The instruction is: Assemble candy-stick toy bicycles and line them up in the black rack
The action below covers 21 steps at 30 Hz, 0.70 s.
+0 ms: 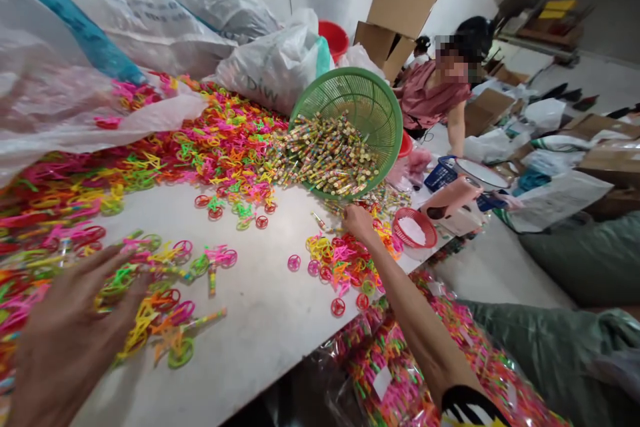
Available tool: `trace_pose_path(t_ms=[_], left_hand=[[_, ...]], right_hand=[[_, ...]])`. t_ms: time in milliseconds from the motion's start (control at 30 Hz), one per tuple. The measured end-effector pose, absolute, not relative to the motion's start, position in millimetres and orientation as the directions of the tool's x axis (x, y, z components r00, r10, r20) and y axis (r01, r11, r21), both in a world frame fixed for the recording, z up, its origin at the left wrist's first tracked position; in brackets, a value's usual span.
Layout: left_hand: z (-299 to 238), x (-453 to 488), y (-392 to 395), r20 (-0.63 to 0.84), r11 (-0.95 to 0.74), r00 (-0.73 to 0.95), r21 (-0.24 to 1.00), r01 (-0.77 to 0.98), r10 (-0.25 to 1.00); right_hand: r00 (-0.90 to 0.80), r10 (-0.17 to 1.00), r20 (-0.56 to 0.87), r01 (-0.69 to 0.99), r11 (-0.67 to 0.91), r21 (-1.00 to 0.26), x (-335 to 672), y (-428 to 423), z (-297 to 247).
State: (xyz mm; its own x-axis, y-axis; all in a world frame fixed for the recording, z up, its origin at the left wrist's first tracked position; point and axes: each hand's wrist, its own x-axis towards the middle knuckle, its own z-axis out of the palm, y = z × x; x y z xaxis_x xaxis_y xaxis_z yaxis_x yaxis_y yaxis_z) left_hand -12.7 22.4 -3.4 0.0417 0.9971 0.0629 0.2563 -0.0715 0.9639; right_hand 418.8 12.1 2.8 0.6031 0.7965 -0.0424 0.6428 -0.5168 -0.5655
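Note:
My left hand (75,320) is at the lower left, its thumb and fingers spread over a loose group of small plastic toy pieces (165,313) in pink, yellow, green and orange. Some carry short printed tubes. My right hand (357,220) is closed at the front of a green mesh basket (395,113), its fingertips down among loose tubes; what they grip, if anything, is hidden. The basket lies tipped on its side, spilling many short printed tubes (335,153). Just below my right wrist lies a smaller heap of plastic wheels and pieces (340,260).
A long heap of coloured plastic pieces (215,140) covers the back of the white table (250,307). White sacks (270,67) stand behind it. A red basket (415,227) is at the right edge, and filled clear bags (400,367) lie below. A person (430,93) sits beyond.

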Motion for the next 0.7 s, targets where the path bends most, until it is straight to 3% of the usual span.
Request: trace_pose_path(t_ms=[100,167,267,333,367,600,700], left_hand=[[5.3,14.6,3.8,0.39,-0.383,0.13,0.691,0.613,0.912],[6.9,28.6,-2.4,0.431,-0.465,0.214,0.645,0.607,0.877],[0.2,49.8,-0.3,0.436,-0.515,0.279,0.661,0.546,0.855],[-6.7,66.5,6.6,0.411,-0.529,0.334,0.672,0.517,0.848],[-9.8,75.1,10.7,0.388,-0.531,0.366,0.677,0.51,0.846],[-15.3,110.4,16.3,0.294,-0.522,0.458,0.672,0.525,0.839],[-13.1,112.7,18.8,0.264,-0.575,0.534,0.576,0.58,0.803]], right_hand=[[0.603,0.796,-0.055,0.579,-0.484,-0.656,410.0,11.7,1.0],[0.571,0.815,-0.097,0.462,-0.417,-0.782,397.9,2.1,2.7],[0.402,0.877,-0.263,-0.057,-0.262,-0.963,371.5,-18.0,4.7],[0.264,0.903,-0.339,-0.394,-0.22,-0.892,352.2,-29.6,4.4],[0.225,0.905,-0.36,-0.474,-0.221,-0.852,343.6,-34.0,3.9],[0.125,0.932,-0.341,-0.587,-0.207,-0.783,320.2,-43.7,3.6],[0.174,0.932,-0.317,-0.527,-0.184,-0.83,309.2,-49.5,3.0]])
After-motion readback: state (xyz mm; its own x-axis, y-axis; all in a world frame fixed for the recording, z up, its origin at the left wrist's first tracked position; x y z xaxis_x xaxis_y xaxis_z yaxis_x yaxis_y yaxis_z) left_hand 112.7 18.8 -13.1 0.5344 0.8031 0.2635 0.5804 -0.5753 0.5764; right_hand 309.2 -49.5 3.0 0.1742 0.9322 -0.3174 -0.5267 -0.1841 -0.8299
